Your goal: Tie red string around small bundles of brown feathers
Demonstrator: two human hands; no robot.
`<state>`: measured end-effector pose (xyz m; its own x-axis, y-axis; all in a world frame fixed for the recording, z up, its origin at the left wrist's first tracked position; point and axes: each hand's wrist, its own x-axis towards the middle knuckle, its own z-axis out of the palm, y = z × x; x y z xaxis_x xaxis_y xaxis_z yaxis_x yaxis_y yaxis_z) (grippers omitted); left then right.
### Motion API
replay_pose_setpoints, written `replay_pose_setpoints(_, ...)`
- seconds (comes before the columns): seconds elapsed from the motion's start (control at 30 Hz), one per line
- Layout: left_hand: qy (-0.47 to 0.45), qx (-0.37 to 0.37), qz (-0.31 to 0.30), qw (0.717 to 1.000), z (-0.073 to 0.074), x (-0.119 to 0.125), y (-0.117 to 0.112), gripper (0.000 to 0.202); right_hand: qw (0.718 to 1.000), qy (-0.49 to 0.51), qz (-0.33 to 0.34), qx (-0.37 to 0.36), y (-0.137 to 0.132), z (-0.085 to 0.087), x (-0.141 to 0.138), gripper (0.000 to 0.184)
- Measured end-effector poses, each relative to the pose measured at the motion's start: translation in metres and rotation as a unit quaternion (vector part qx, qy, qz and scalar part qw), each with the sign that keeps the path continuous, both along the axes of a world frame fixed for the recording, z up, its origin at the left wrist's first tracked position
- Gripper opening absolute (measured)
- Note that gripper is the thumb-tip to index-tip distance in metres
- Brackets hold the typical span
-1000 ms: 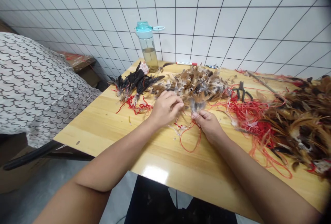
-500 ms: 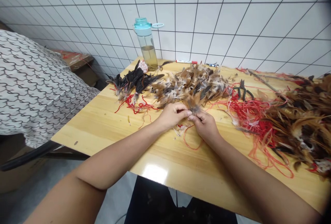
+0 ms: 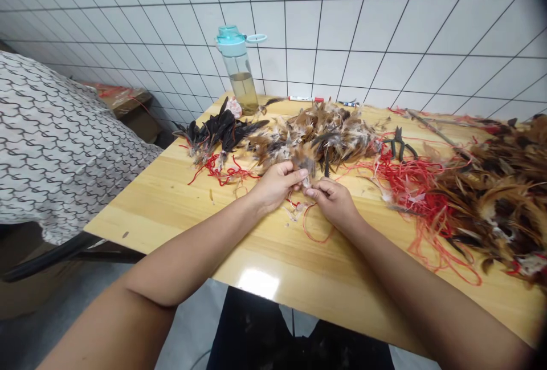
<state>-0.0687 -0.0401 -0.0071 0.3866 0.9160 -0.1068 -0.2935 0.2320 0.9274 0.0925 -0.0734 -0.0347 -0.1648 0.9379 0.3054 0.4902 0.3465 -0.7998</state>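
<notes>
Two hands, one small feather tuft [image 3: 304, 166], held over the middle of the desk [image 3: 171, 213], just in front of the central feather heap [image 3: 318, 136]. Your right hand [image 3: 332, 203] has a narrow grip, thumb and forefinger pinched low on the tuft. Your left hand [image 3: 273, 186] sits close beside it, its grip also narrow, fingertips [image 3: 297, 175] against the tuft; whether they bear any load, you cannot tell.

Handling, as judged: the tuft looks nearly weightless, soft and easily ruffled, and its fine barbs may tear. Best hold is low, at the stiffer quill ends, not the fluff.

Count: three feather heaps, namely the dark feather bunch [image 3: 217, 133] toward the desk's left, the central one, and the large brown feather heap [image 3: 496, 204] over the right edge. One red cord tangle [image 3: 405, 187] lies right of centre; one loose red cord loop [image 3: 314, 227] lies just below your right hand. Along the far edge stand one water bottle [image 3: 237, 68] and two markers [image 3: 301, 98]. One pair of pliers [image 3: 399, 145] rests toward the far right corner.
</notes>
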Motion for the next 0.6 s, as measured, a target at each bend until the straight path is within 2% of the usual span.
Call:
replay_pose_setpoints(0.1,-0.023,-0.047,-0.008,0.999,0.0021,0.0,0.0005,0.043,1.0,0.006,0.001,0.01,-0.0007,0.0004,-0.0006,0.019)
replay_pose_setpoints(0.2,-0.024,-0.058,-0.016,0.998,0.0017,0.0011,-0.0004,0.042,1.0,0.011,0.006,0.022,-0.0014,-0.0006,-0.0014,0.014)
replay_pose_setpoints(0.47,-0.011,-0.022,-0.028,0.999,-0.0007,0.0033,-0.0032,0.042,0.999,0.014,-0.005,0.052,-0.0024,-0.0003,-0.0008,0.018)
replay_pose_setpoints(0.6,0.015,0.02,0.01,1.0,0.0012,0.0015,-0.0017,0.043,0.999,0.018,-0.005,0.044,-0.0007,-0.0014,0.0018,0.021)
